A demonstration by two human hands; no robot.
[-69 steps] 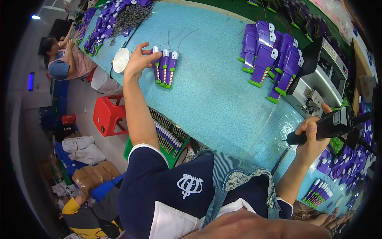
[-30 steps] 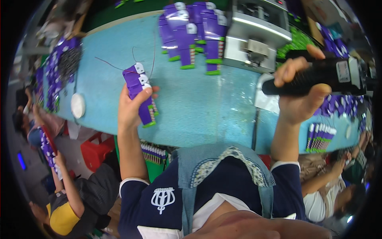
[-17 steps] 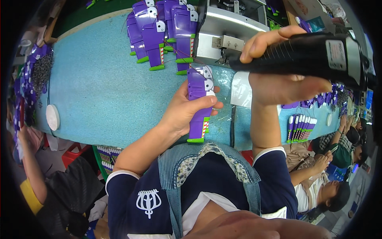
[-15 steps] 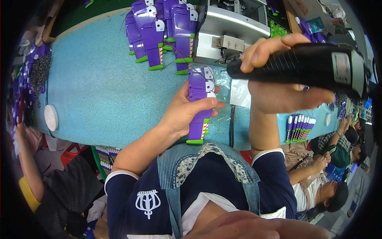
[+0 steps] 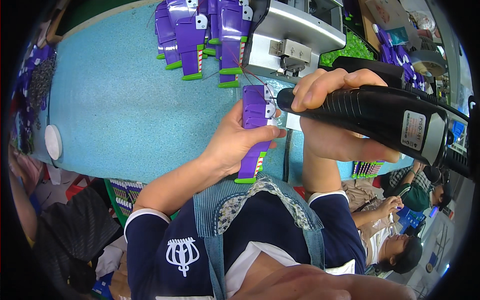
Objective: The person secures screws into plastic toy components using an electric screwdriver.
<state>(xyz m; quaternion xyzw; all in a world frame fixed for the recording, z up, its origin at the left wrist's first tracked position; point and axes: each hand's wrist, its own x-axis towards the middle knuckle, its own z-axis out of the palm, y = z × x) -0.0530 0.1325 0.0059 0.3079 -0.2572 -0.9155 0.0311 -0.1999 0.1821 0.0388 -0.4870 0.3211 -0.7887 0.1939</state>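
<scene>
My left hand (image 5: 234,137) is closed around a purple plastic toy wing part (image 5: 253,160) with a white hinge piece, a green tip and a red-and-white striped edge. It is held upright, its lower end close to my apron. In my right hand (image 5: 325,107) lies a black electric screwdriver (image 5: 370,110), held level. The screwdriver's tip points left and meets the white hinge area of the part, where a screw hole sits. Thin dark red wires run from the part's upper end. Whether a screw is under the tip is too small to tell.
Several like purple parts (image 5: 190,45) are piled at the back of the blue table mat (image 5: 125,110). A silver metal machine (image 5: 285,45) stands behind the screwdriver. Green pieces (image 5: 352,50) fill a tray beside it. A white round disc (image 5: 53,142) lies far left. Other people sit at right.
The screwdriver has come left and down, so its tip now reaches the purple part's white hinge. My left hand still holds the part, slightly further right.
</scene>
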